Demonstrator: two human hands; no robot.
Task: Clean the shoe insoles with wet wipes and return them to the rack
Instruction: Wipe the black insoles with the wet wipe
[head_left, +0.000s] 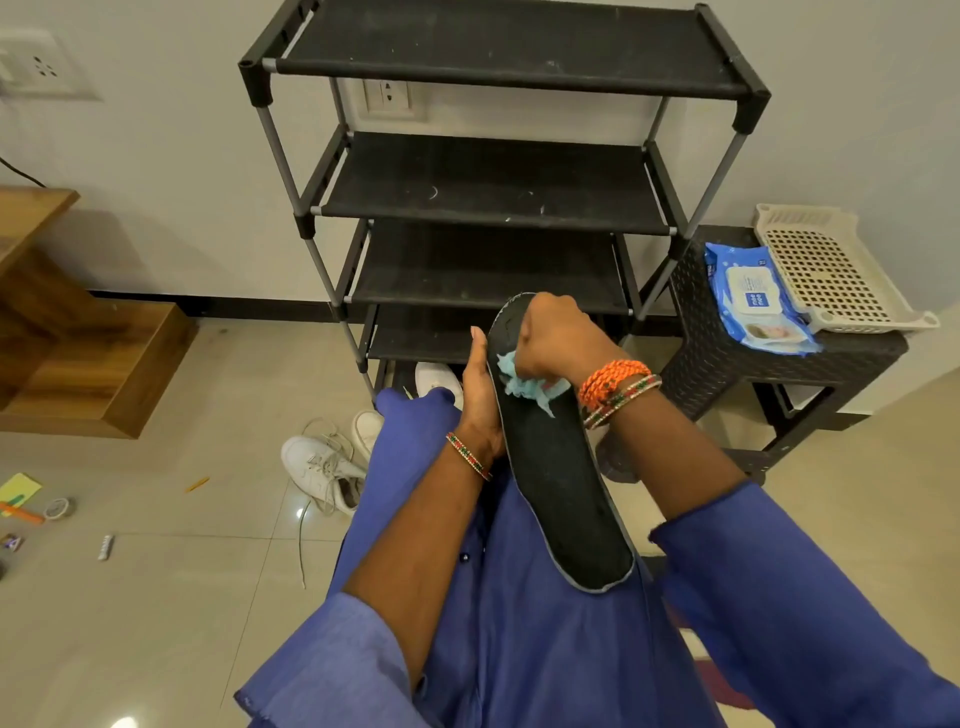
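A long black insole (561, 483) stands slanted over my lap, toe end up toward the rack. My left hand (480, 395) holds its left edge from behind, thumb up along the rim. My right hand (558, 340) is a fist gripping a crumpled light-blue wet wipe (524, 384) and presses it on the insole's upper part. The black shoe rack (493, 208) stands right behind, its shelves bare. A blue wet wipe pack (753, 296) lies on the dark stool (727, 358) at the right.
A cream plastic basket (831, 270) sits on the stool beside the pack. White sneakers (324, 467) lie on the tiled floor left of my knee, another under the rack. A wooden furniture piece (67, 353) stands at the left; small scraps litter the floor there.
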